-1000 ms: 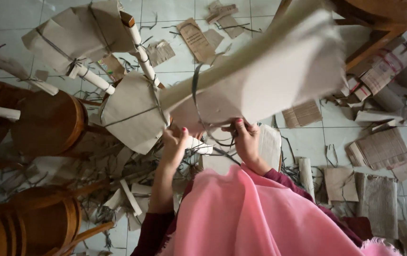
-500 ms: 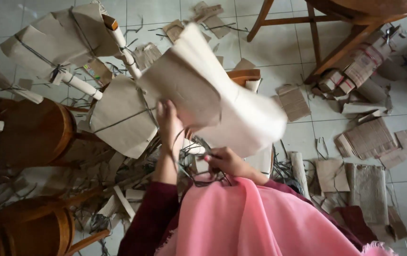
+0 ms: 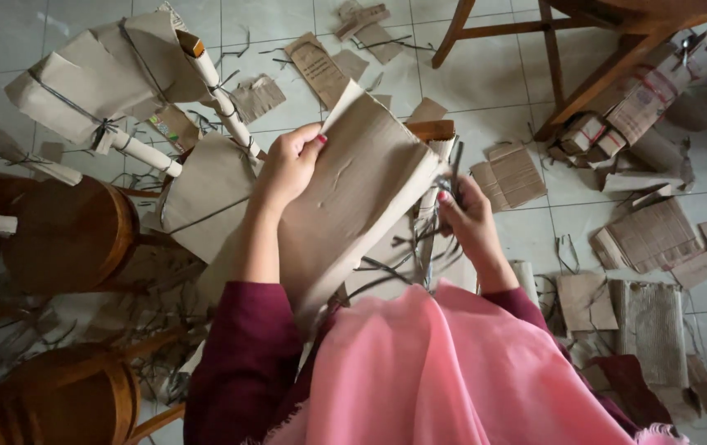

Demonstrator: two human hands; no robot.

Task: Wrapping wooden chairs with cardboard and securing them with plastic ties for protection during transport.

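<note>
Gripping the brown cardboard sheet (image 3: 353, 198) at its upper edge, my left hand (image 3: 287, 165) pinches it at centre frame. My right hand (image 3: 465, 218) is closed on the sheet's right edge beside dark straps (image 3: 419, 239). Wrapped wooden pieces (image 3: 114, 91) lie upper left on the tiled floor (image 3: 485, 82).

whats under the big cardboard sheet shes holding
Below the cardboard sheet, held by the left hand and right hand, dark plastic straps and paper scraps show at its lower edge. Whatever lies beneath its middle is covered.
</note>
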